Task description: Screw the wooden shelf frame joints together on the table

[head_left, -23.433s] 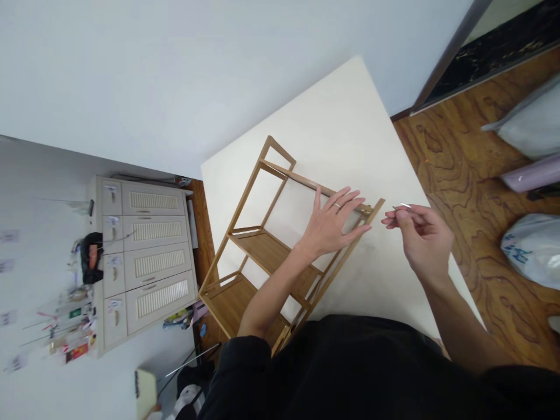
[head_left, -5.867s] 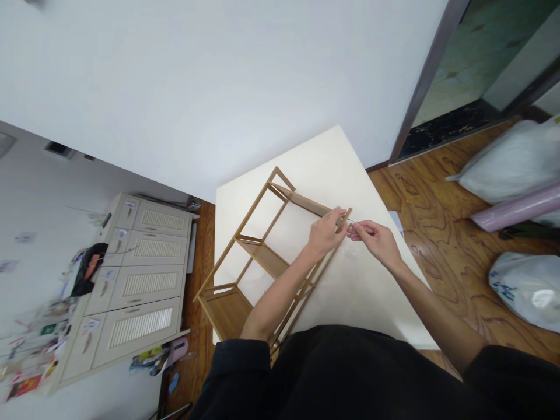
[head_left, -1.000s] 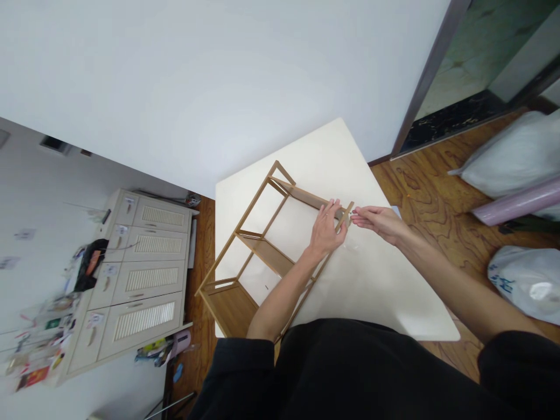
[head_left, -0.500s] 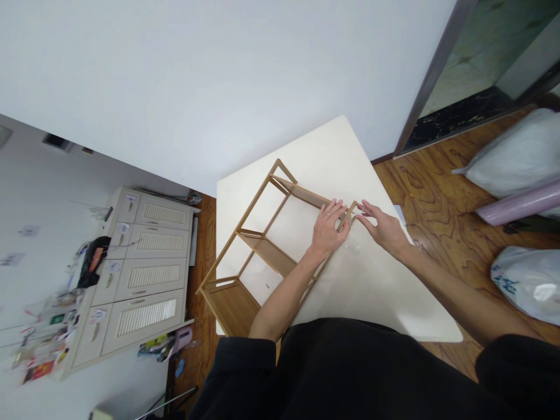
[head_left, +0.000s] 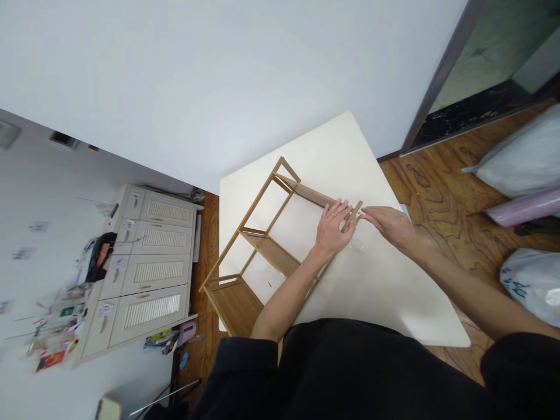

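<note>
A brown wooden shelf rack, with several shelf boards in a slim frame, lies on the white table. My left hand is closed around the rack's right end, fingers over the last board and thumb by the end bar. Just right of that bar, my right hand pinches a small, thin metal tool, pressed close to the bar's outer face. Its exact shape is mostly hidden by the fingertips. A bit of clear plastic lies below the hands.
The white table abuts a white wall. A pale cabinet with clutter on top stands at left. On the wooden floor at right are wrapped plastic bags and a pink roll. A small dark piece lies within the rack.
My right hand has turned and its fingers have closed together at the end bar; before, thumb and fingers were spread wider around the thin metal tool. My left hand keeps its hold.
</note>
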Demonstrator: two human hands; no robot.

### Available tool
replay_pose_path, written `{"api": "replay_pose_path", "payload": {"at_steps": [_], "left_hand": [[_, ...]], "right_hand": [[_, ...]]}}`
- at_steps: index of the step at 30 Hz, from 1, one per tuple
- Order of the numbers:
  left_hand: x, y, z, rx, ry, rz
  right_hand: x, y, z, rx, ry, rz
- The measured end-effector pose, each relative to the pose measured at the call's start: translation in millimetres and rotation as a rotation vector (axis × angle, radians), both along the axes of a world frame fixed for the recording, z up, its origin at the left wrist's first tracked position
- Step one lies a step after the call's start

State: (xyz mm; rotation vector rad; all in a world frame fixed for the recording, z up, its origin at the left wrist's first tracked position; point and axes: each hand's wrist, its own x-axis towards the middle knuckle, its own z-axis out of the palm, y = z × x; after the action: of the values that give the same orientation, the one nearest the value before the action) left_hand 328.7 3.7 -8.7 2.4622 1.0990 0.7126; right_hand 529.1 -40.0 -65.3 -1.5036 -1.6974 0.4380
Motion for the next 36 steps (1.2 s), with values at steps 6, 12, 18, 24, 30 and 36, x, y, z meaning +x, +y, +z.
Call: {"api": "replay_pose_path", "payload": {"at_steps": [6,12,18,24,30,36], "left_hand": [[0,0,0.8,0.017,-0.005,-0.001],[0,1,2.8,-0.005,-0.008,0.002],[-3,1,10.2,-0.025,0.05,-0.018],[-8,-3,17.7,-0.02,0.132,-0.106],[-2,-5,9.6,0.109,0.223,-0.093],[0,-6,11.8,0.117,0.258,-0.087]], "right_hand": [[-25,-10,16.2,-0.446,0.498,-0.044],[-36,-6,41.2,-0.864,1.216,-0.113],[-38,-4,46.3,-0.88,1.271,-0.161],[-37,-5,47.7,-0.833,1.207,-0.129],[-35,-3,47.3,-0.79,1.084,-0.13],[-42,-22,43.1,-0.277,0.283,-0.219]]}}
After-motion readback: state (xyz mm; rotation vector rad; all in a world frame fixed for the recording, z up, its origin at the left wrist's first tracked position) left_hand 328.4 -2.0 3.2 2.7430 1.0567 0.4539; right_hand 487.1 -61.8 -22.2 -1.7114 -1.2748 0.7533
